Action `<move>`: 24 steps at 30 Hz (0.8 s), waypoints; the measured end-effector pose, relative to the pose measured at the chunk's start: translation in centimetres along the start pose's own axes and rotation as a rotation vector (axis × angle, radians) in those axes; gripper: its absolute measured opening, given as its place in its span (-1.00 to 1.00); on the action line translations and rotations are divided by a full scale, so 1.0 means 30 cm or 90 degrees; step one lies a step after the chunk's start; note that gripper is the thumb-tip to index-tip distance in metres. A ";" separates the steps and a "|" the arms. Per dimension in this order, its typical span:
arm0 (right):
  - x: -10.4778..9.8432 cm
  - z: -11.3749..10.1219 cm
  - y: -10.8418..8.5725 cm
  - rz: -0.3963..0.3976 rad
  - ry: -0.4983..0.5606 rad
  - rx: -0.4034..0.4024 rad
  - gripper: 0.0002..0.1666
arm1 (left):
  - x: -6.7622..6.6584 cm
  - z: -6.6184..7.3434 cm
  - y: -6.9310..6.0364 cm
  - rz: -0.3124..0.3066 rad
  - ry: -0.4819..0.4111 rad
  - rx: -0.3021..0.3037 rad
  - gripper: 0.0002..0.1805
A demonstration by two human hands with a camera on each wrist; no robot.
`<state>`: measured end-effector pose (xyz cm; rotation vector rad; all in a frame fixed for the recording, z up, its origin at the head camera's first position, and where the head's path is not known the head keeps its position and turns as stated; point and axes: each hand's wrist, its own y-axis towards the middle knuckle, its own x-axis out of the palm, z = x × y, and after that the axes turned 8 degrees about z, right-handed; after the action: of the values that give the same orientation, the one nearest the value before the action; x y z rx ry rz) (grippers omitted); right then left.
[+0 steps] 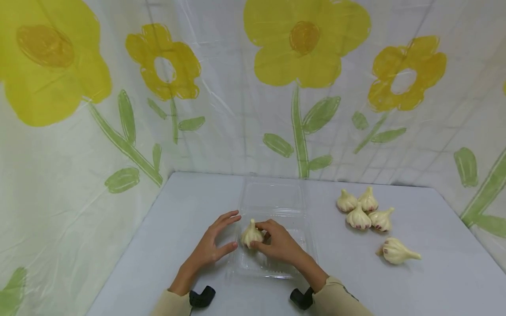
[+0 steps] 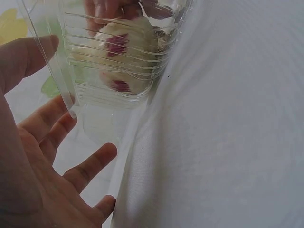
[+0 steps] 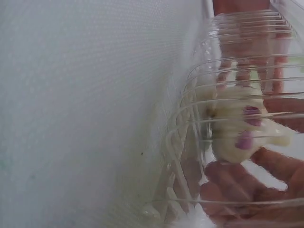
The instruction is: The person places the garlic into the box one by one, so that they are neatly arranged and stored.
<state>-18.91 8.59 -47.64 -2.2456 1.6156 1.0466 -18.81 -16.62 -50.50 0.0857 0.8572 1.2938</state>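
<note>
A cream garlic bulb [image 1: 251,236] stands neck up in the left part of a clear plastic clamshell container [image 1: 273,273]. My right hand [image 1: 281,244] pinches this bulb from the right, thumb in front and fingers behind. Through the ribbed wall in the left wrist view, the bulb [image 2: 126,61] shows purple patches. The right wrist view has it too, with the right hand's fingers [image 3: 237,183] against it. My left hand [image 1: 211,245] is spread at the container's left side, fingers apart and holding nothing. In the left wrist view its thumb [image 2: 42,54] is near the rim.
The container's lid [image 1: 272,196] lies folded back behind the base. Several garlic bulbs [image 1: 359,216] cluster at the right rear of the white table [image 1: 189,193], and another garlic bulb [image 1: 396,251] lies on its side closer. A flower-printed curtain [image 1: 229,109] hangs behind the table.
</note>
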 end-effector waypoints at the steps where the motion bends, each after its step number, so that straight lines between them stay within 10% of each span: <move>1: 0.000 0.001 0.000 0.002 -0.001 -0.003 -0.42 | -0.001 0.001 0.001 -0.002 -0.001 -0.001 -0.28; 24: -0.006 0.005 0.002 0.029 -0.006 0.009 -0.45 | -0.002 0.004 0.001 -0.001 -0.005 -0.001 -0.28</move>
<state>-19.06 8.79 -47.63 -2.2017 1.6713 1.0529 -18.78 -16.62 -50.38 0.0885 0.8493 1.2925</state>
